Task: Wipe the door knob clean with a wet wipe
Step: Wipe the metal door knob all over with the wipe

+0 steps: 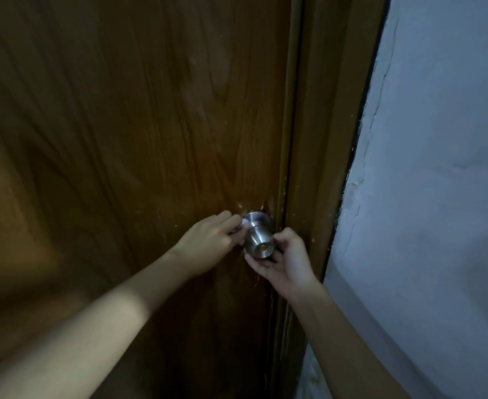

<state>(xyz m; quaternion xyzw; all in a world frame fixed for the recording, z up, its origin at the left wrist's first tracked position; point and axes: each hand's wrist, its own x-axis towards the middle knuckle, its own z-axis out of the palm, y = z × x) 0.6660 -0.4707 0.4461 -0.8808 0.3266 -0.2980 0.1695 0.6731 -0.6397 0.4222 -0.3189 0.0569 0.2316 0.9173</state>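
- Low on the wooden door (139,139), close to its latch edge, sits the steel door knob (259,237), its round face with a brass keyhole turned toward the camera.
- Against the knob's left side, near the neck and collar plate, a small white patch shows: the wet wipe (245,224), mostly hidden by the fingers that hold it.
- The left hand (211,240) has its fingers curled around the wipe and presses it to the metal; how much of the wipe is bunched inside cannot be told.
- The right hand (284,259) cups the knob from below and from the right, fingers and thumb curled round the ball, apparently to steady it.
- Judged from this, the wiping step is under way at the neck. To do it well, the steadying grip should stop the knob turning while the wipe is drawn round the whole neck and collar, then over the ball and the keyhole face, with the right hand shifted so the metal it covers also gets cleaned.
- Beside the door run the brown frame (323,139) and a pale, cracked wall (438,168).
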